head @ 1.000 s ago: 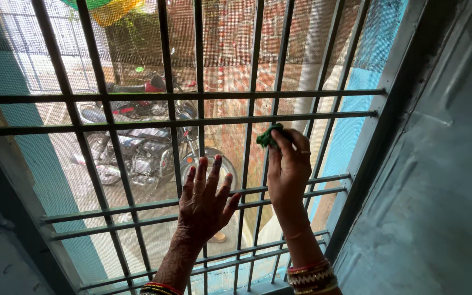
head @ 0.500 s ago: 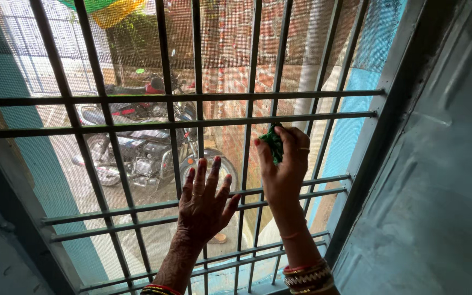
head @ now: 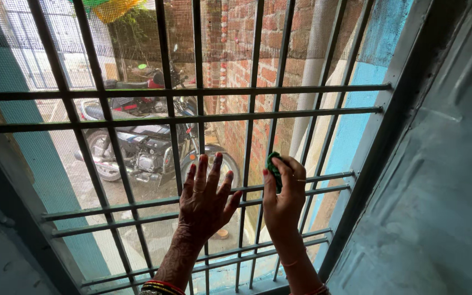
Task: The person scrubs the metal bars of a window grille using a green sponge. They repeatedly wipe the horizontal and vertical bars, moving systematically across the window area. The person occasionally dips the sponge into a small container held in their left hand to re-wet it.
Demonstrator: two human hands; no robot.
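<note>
Your right hand (head: 284,199) has its fingers curled shut around a small green cloth (head: 273,170), pressing it against one upright bar of the window grille (head: 247,117), just above the lower pair of crossbars. Your left hand (head: 206,199) lies flat and open on the grille beside it, fingers spread over the bars and holding nothing.

The cloth is only a small wad pinched at your fingertips. If your grip loosens while you rub, it can slip between the bars; whether the mesh screen (head: 137,65) behind them would catch it cannot be told from here. The gaps between the bars are narrow, so a knuckle or a bangle (head: 159,287) can catch on a crossbar if you slide your hand quickly. Your left palm seems to carry some weight on thin bars; if it slips sideways, your fingers can jam into the gaps.

No packages, labels or signs show on your side of the window. Outside, a motorcycle (head: 137,142) stands in the yard near a red brick wall (head: 247,60), a pale pipe (head: 310,82) runs down beside a blue painted wall, and green and yellow fabric (head: 110,6) hangs at the top edge.
</note>
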